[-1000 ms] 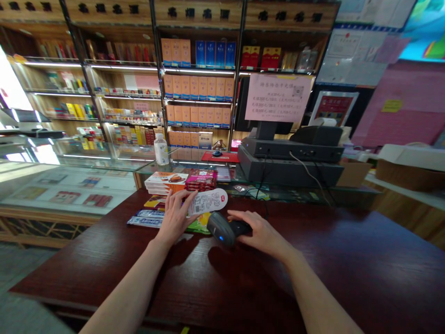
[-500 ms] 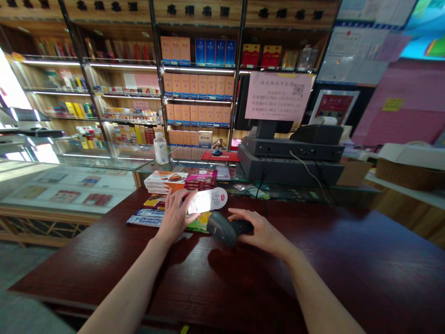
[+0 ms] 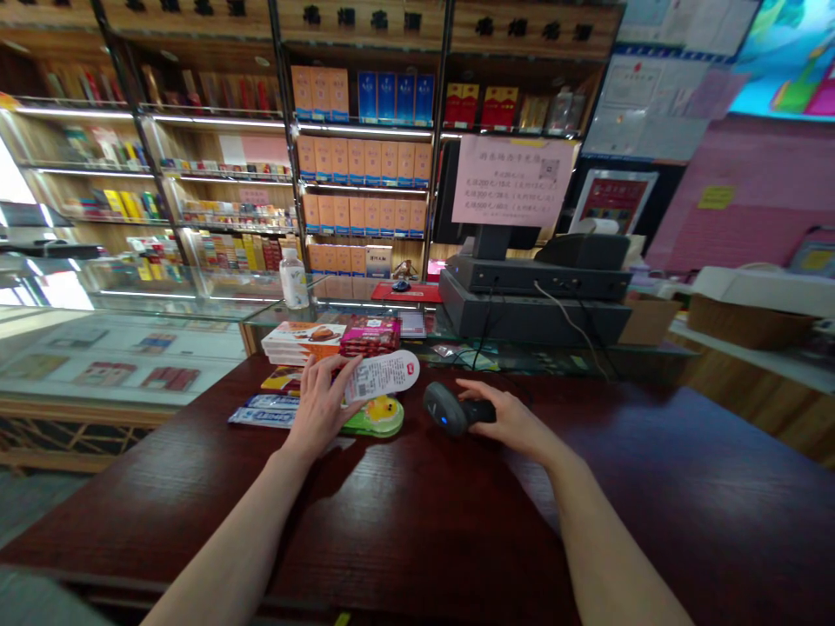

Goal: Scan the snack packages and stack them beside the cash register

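Note:
Between the thumb and fingers of my left hand (image 3: 319, 404) is a white rounded package card (image 3: 384, 376), its printed back with a barcode facing me. Below it on the table lies a green package with a yellow duck picture (image 3: 382, 416), partly covered by that hand. My right hand (image 3: 505, 417) is closed round the handle of a black barcode scanner (image 3: 450, 409), which shows a small blue light. The scanner's head points left, apart from the card. Left of my left hand lie blue-and-white packets (image 3: 264, 411).
White boxes (image 3: 303, 341) and a magenta box (image 3: 371, 332) stand behind my left hand. Further back are a bottle (image 3: 293, 280), a mouse (image 3: 401, 285) on a red mat and a cash register (image 3: 535, 300) with cables. The brown table (image 3: 417, 530) spreads in front of me.
The scanner has moved right and slightly up, away from the card, with my right hand. Bright light on the card is gone, and a blue light shows on the scanner.

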`<state>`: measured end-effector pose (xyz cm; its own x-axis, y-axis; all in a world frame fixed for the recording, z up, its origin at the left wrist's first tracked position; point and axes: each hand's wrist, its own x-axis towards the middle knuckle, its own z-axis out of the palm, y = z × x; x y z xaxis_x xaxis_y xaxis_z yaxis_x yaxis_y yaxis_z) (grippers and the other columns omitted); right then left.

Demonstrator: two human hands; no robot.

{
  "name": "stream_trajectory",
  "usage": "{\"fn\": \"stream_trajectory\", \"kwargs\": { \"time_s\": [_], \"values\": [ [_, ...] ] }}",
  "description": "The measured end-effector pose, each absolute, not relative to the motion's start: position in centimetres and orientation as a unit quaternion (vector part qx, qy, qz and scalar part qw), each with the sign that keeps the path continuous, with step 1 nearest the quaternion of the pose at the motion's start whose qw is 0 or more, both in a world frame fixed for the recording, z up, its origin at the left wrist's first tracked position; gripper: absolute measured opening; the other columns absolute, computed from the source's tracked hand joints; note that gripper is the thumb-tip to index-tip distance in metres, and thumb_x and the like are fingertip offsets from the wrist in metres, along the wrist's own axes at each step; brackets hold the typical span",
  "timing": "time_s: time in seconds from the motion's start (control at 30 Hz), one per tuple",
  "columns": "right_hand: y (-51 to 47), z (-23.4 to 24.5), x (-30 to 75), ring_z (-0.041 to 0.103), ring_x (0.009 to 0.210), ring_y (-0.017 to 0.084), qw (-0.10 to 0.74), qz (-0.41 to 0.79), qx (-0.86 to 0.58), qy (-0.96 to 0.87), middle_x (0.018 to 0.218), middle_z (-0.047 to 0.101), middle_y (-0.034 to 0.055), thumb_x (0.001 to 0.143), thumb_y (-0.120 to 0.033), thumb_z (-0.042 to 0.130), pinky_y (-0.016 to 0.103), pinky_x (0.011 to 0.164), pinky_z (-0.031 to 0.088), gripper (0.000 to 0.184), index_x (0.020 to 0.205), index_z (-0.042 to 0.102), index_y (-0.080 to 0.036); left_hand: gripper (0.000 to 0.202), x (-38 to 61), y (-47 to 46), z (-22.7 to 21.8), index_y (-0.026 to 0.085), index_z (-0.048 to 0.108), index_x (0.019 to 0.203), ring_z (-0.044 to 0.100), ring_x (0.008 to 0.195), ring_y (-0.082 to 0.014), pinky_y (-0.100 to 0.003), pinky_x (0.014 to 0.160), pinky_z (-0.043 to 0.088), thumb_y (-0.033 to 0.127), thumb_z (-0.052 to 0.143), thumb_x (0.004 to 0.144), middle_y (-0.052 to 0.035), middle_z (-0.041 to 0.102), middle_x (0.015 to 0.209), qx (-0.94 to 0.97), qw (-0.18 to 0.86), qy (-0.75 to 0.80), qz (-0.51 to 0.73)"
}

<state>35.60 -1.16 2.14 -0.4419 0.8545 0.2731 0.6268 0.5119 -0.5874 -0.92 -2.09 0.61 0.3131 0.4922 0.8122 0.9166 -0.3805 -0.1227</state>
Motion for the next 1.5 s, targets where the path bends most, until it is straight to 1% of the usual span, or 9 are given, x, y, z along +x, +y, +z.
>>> {"fn": "stream_trajectory", "kwargs": {
  "time_s": [0.27,0.43,0.67,0.97,1.03,1.13,1.23,1.33,1.5],
  "values": [
    [0.3,0.2,38.2,0.066,0.113,0.023,0.311,0.207,-0.466,-0.802,0.121,0.071,0.0053,0.069,-0.015,0.066,0.041,0.104,0.045,0.075,0.142,0.051,-0.026,0.072,-1.0,-2.1,0.6,0.024,0.036,0.151,0.048,0.124,-0.0310,-0.061,0.118,0.029,0.037,0.066,0.087,-0.0133,0.051,0.129,-0.756,0.291,-0.465,-0.357],
    [0.7,-0.6,39.0,0.065,0.112,0.024,0.300,0.203,-0.478,-0.800,0.121,0.070,0.0066,0.068,-0.013,0.066,0.044,0.105,0.043,0.077,0.143,0.051,-0.025,0.072,-1.0,-2.2,0.7,0.024,0.036,0.151,0.048,0.124,-0.0310,-0.061,0.119,0.028,0.037,0.066,0.088,-0.0133,0.051,0.128,-0.756,0.291,-0.461,-0.362],
    [0.6,-0.4,39.3,0.059,0.123,0.030,0.255,0.165,-0.526,-0.794,0.126,0.070,0.0066,0.071,-0.014,0.062,0.063,0.115,0.020,0.076,0.144,0.047,-0.028,0.073,-1.0,-2.1,0.7,0.025,0.035,0.152,0.048,0.123,-0.0308,-0.061,0.119,0.029,0.037,0.067,0.087,-0.0127,0.051,0.128,-0.755,0.289,-0.466,-0.359],
    [0.1,0.6,39.9,0.050,0.138,0.029,0.239,0.211,-0.532,-0.784,0.141,0.062,0.0087,0.063,-0.005,0.047,0.071,0.117,0.004,0.088,0.148,0.042,-0.028,0.073,-1.0,-2.0,0.6,0.023,0.036,0.151,0.047,0.125,-0.0312,-0.060,0.119,0.028,0.037,0.067,0.087,-0.0135,0.051,0.129,-0.758,0.288,-0.461,-0.361],
    [-0.2,1.3,39.5,0.050,0.138,0.025,0.288,0.200,-0.518,-0.781,0.142,0.061,0.0074,0.066,-0.004,0.043,0.066,0.120,0.006,0.082,0.145,0.048,-0.027,0.073,-1.0,-2.1,0.6,0.023,0.036,0.151,0.047,0.125,-0.0313,-0.061,0.119,0.028,0.038,0.067,0.087,-0.0139,0.051,0.129,-0.759,0.287,-0.459,-0.362],
    [-0.6,2.3,37.9,0.055,0.134,0.020,0.390,0.176,-0.479,-0.767,0.135,0.067,0.0061,0.079,-0.009,0.041,0.051,0.121,0.028,0.064,0.139,0.054,-0.025,0.073,-0.8,-2.1,0.7,0.024,0.035,0.151,0.047,0.126,-0.0312,-0.061,0.119,0.028,0.039,0.067,0.087,-0.0133,0.051,0.130,-0.763,0.280,-0.455,-0.362],
    [-0.9,2.7,35.3,0.065,0.121,0.022,0.451,0.173,-0.472,-0.738,0.127,0.071,0.0056,0.091,-0.024,0.046,0.046,0.111,0.044,0.047,0.137,0.056,-0.027,0.071,-0.5,-2.1,0.7,0.024,0.037,0.150,0.048,0.126,-0.0306,-0.060,0.120,0.027,0.039,0.067,0.087,-0.0127,0.051,0.130,-0.772,0.277,-0.446,-0.359],
    [-1.2,2.7,32.7,0.067,0.118,0.023,0.493,0.179,-0.454,-0.720,0.127,0.071,0.0074,0.095,-0.034,0.051,0.043,0.107,0.048,0.045,0.138,0.056,-0.025,0.069,-0.1,-2.3,0.8,0.023,0.038,0.149,0.049,0.125,-0.0294,-0.059,0.120,0.027,0.038,0.066,0.088,-0.0124,0.052,0.130,-0.781,0.275,-0.431,-0.360],
    [-1.3,2.9,29.3,0.070,0.111,0.023,0.509,0.222,-0.437,-0.707,0.126,0.072,0.0090,0.095,-0.038,0.052,0.041,0.101,0.052,0.047,0.139,0.056,-0.023,0.069,0.4,-2.5,1.0,0.024,0.040,0.149,0.050,0.125,-0.0285,-0.059,0.121,0.026,0.038,0.067,0.087,-0.0119,0.053,0.130,-0.791,0.256,-0.419,-0.366]
  ]
}}
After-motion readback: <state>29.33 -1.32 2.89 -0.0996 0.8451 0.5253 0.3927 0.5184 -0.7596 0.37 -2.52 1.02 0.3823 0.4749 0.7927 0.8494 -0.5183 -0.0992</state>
